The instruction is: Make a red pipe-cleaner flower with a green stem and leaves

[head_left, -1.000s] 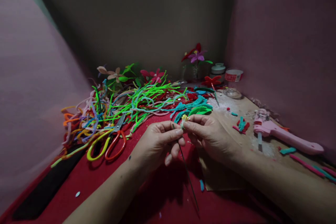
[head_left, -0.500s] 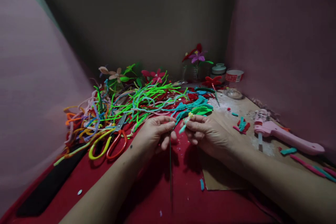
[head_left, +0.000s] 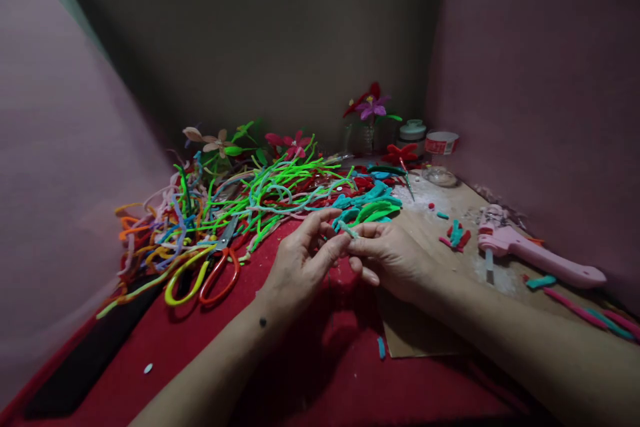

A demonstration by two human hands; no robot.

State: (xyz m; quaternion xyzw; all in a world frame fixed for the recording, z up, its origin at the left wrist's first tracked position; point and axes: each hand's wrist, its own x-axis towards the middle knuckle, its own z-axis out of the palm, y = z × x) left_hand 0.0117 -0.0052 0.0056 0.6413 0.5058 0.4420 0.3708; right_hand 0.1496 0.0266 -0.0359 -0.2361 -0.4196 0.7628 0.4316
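Observation:
My left hand [head_left: 305, 260] and my right hand [head_left: 393, 257] meet over the red cloth [head_left: 160, 340], fingertips pinched together on a small pale green flower piece [head_left: 347, 230]. The thin dark wire stem seen before is hidden behind my left hand. Just beyond my fingers lie teal and green pipe-cleaner leaves [head_left: 370, 207]. A big heap of coloured pipe cleaners [head_left: 225, 207] spreads to the left.
Scissors with yellow and orange handles [head_left: 205, 273] lie left of my left hand. A pink glue gun [head_left: 530, 253] rests on brown cardboard [head_left: 450, 280] at right. Finished flowers in a glass [head_left: 370, 110], a lidded jar [head_left: 413, 130] and a tape roll [head_left: 441, 142] stand at the back.
My hands turned the stem so its long wire, earlier hanging down toward me, is out of sight. The left fingers rose and now pinch near the flower piece alongside the right fingers.

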